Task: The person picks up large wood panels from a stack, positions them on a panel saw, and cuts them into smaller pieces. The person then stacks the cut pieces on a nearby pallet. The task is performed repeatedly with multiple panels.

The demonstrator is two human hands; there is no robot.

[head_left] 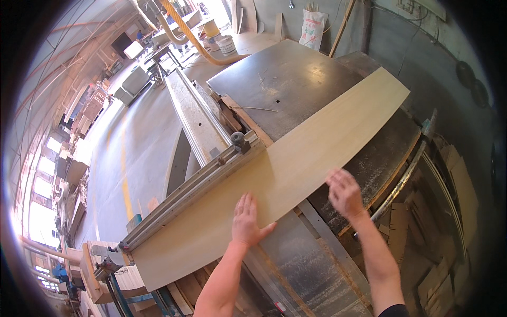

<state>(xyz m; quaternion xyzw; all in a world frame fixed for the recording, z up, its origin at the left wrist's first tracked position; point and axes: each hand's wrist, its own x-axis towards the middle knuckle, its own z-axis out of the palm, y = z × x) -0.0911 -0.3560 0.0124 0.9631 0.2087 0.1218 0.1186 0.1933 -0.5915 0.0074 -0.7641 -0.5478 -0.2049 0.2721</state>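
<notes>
A long, pale wooden board (311, 140) lies diagonally across a panel saw, its far left edge along the metal crosscut fence (195, 193). On its near half rests my left hand (247, 221), palm down with the fingers stretched out and the thumb spread. My right hand (346, 195) is at the board's near right edge, fingers loosely bent and a little blurred. Its fingertips are at or just above that edge; contact is unclear. A black clamp knob (240, 141) sits on the fence close to the board.
Beyond the board spreads the dark metal saw table (301, 74), with thin offcut slivers on it. The sliding rail (193, 111) runs away at left. A yellow hose (185, 31) curves behind. At right are a curved metal bar (398, 187) and stacked offcuts (443, 274).
</notes>
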